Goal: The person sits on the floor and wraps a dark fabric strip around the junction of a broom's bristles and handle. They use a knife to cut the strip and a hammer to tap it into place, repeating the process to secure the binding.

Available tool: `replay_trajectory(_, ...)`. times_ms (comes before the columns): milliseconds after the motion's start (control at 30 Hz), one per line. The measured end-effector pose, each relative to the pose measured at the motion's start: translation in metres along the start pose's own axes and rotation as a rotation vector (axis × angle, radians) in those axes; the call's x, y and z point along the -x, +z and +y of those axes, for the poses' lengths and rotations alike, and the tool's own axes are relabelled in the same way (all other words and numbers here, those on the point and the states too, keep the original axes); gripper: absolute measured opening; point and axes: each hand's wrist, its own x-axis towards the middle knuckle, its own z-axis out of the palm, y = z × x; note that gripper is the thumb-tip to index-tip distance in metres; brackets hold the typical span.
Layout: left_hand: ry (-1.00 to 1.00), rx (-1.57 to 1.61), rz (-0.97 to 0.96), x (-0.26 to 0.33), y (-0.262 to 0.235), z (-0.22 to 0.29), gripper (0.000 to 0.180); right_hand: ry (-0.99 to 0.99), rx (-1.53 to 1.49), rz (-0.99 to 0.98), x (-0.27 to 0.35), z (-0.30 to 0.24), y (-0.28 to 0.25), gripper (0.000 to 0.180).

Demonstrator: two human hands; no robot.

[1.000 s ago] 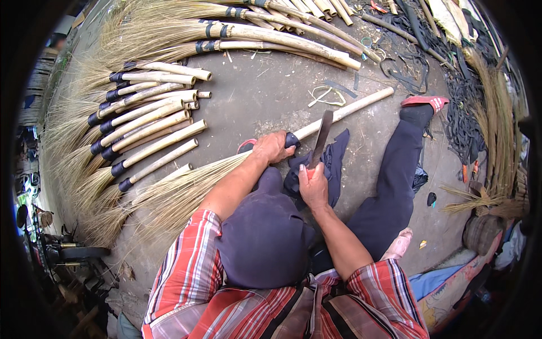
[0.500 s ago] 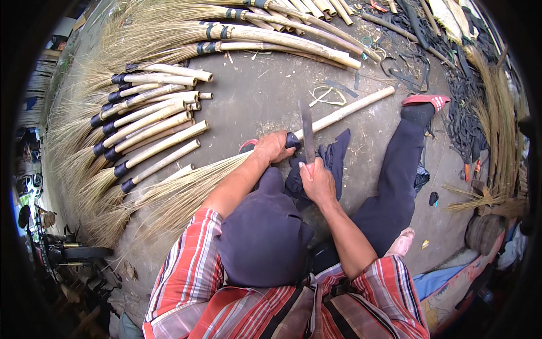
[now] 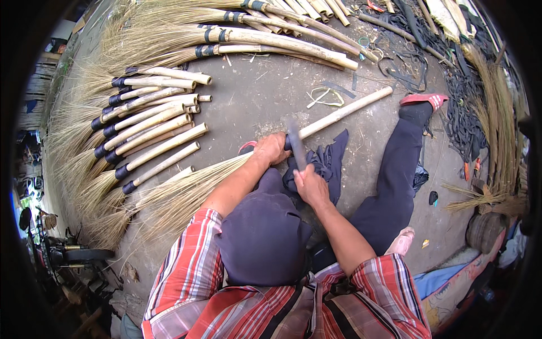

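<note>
A bristle broom (image 3: pixel 345 114) with a pale bamboo handle lies slantwise before me, its bristles (image 3: pixel 197 186) running under my left forearm. My left hand (image 3: pixel 271 149) is closed round it just behind the black binding where bristles meet handle. In my right hand (image 3: pixel 311 186) is a knife (image 3: pixel 296 146) with a long, flat blade, gripped by its handle. The blade is upright, motion-blurred, and crosses the binding; whether it touches cannot be told. Beneath the knife and right hand lies a crumpled dark cloth (image 3: pixel 334 164).
Short-handled brooms (image 3: pixel 161 121) are stacked at the left, longer brooms (image 3: pixel 271 39) at the far side. Black rubber strips (image 3: pixel 466 124) and loose bristle bundles (image 3: pixel 497 130) heap at the right. My outstretched leg (image 3: pixel 395 164) lies right of the cloth. A yellowish strap loop (image 3: pixel 326 97) rests beyond the broom.
The knife and my right hand have shifted slightly left and nearer, bringing the blade over the binding. My left hand keeps its hold on the broom.
</note>
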Motion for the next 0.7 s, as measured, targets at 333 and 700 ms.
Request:
replay_trajectory(333,0.171,0.253,-0.15,-0.001,-0.02,-0.012,0.076,-0.041,0.198,0.532,-0.005,0.04,-0.026,0.07)
replay_trajectory(700,0.128,0.64,-0.313,0.004,-0.012,-0.014,0.063,0.407,-1.674,-0.183,-0.035,0.019,0.015,0.031)
